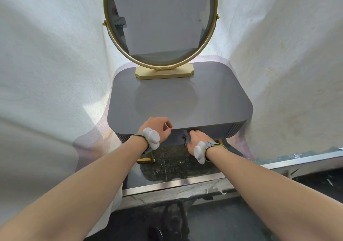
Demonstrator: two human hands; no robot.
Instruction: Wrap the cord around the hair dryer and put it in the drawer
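Note:
No hair dryer or cord is in view. The drawer front (178, 138) sits flush under the top of the grey dressing table (219, 99), with a small brass knob (184, 140) at its middle. My left hand (157, 128) rests at the table's front edge, fingers curled in, nothing visible in it. My right hand (197, 138) lies against the drawer front just right of the knob. Its fingertips are tucked up under the table's overhang and hidden.
An oval gold-framed mirror (207, 42) stands on a gold base (164, 73) at the back of the table. White draped sheets (55, 73) close in on both sides. A metal rail (185, 183) crosses the speckled floor below the table.

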